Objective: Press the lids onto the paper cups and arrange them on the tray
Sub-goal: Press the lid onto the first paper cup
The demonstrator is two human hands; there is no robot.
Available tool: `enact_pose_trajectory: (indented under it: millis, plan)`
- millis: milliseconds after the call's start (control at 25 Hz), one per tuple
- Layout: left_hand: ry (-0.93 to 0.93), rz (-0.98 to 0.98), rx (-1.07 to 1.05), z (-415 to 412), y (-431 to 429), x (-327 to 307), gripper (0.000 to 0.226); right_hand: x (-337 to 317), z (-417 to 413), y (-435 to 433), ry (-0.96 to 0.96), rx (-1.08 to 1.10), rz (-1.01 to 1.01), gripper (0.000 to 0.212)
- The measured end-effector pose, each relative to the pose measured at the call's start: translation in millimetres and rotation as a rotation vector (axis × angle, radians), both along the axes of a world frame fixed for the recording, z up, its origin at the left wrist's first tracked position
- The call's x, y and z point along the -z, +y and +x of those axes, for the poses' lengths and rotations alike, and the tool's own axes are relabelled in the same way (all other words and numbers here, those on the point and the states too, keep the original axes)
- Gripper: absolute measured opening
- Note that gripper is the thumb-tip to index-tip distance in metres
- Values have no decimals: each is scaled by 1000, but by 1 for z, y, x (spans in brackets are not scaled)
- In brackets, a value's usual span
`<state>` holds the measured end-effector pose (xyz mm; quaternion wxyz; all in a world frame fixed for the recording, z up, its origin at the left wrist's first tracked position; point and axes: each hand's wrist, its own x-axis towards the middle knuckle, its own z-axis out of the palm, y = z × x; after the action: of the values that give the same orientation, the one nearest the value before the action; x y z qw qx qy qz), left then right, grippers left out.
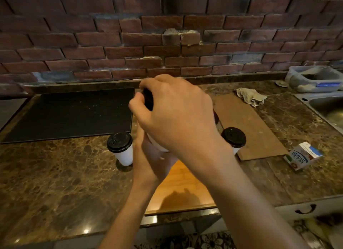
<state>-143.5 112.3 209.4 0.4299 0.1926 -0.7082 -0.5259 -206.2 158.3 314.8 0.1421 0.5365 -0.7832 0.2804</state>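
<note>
My left hand point(148, 161) grips a white paper cup point(157, 145) from below and holds it up over the counter. My right hand point(172, 109) lies over the top of that cup, its fingers curled round the black lid point(148, 100) on it. Most of the cup is hidden by both hands. A lidded white cup point(121, 146) stands on the counter to the left. Another lidded cup point(234, 138) stands to the right, partly behind my right forearm. The wooden tray point(178, 185) lies beneath my arms near the counter's front edge.
A black mat point(74, 115) covers the back left of the marble counter. A brown cardboard sheet point(246, 122), a crumpled cloth point(250, 96) and a milk carton point(302, 156) lie to the right. A steel sink point(328, 109) and a plastic container point(315, 78) sit at far right.
</note>
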Motion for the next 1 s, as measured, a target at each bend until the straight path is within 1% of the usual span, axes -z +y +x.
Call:
enact_pose_trajectory:
  millis: [40,80,160,200,240,280,320,400,440,480,520,600,640,720,840,880,920,1000]
  plan:
    - [-18,-9,20,3,-4,0,78,-3,-1,2,2,-52,-24,32]
    - [-29,10,47,7,-9,0,75,-9,-6,5,-31,-186,-24,29]
    - [-32,81,166,15,-17,-1,74,-19,-21,11,-185,-542,2,23]
    - [-42,97,205,17,-19,0,72,-21,-26,12,-263,-661,-13,21]
    - [-49,93,201,18,-18,1,70,-20,-29,11,-314,-689,-23,19]
    - [-41,79,172,17,-16,0,69,-17,-28,9,-321,-612,-24,19]
    - [-16,66,134,14,-14,-1,68,-12,-22,6,-279,-478,-29,20]
    - [-2,15,58,8,-10,-4,75,-2,-7,-2,-52,-171,-60,26]
    - [-13,-20,44,7,-10,-6,80,1,-1,-4,26,-96,-95,27]
    - [-13,-43,44,8,-11,-5,79,0,1,-4,58,-133,-122,25]
    - [-4,-30,70,10,-15,-3,74,-5,-1,-2,26,-260,-133,21]
    - [-6,80,191,16,-24,0,72,-13,-11,2,-158,-584,-139,14]
    - [-11,135,236,19,-26,0,76,-15,-15,2,-195,-668,-144,14]
    - [-21,192,207,21,-25,0,87,-15,-17,0,-164,-672,-183,17]
    - [5,215,206,20,-27,-6,90,-9,-15,1,-166,-692,-347,17]
    - [14,204,217,21,-28,-8,90,-7,-18,4,-202,-684,-421,17]
    - [12,176,199,23,-31,-9,89,-5,-22,8,-255,-631,-496,18]
    - [9,135,145,26,-34,-11,86,1,-32,19,-415,-436,-612,18]
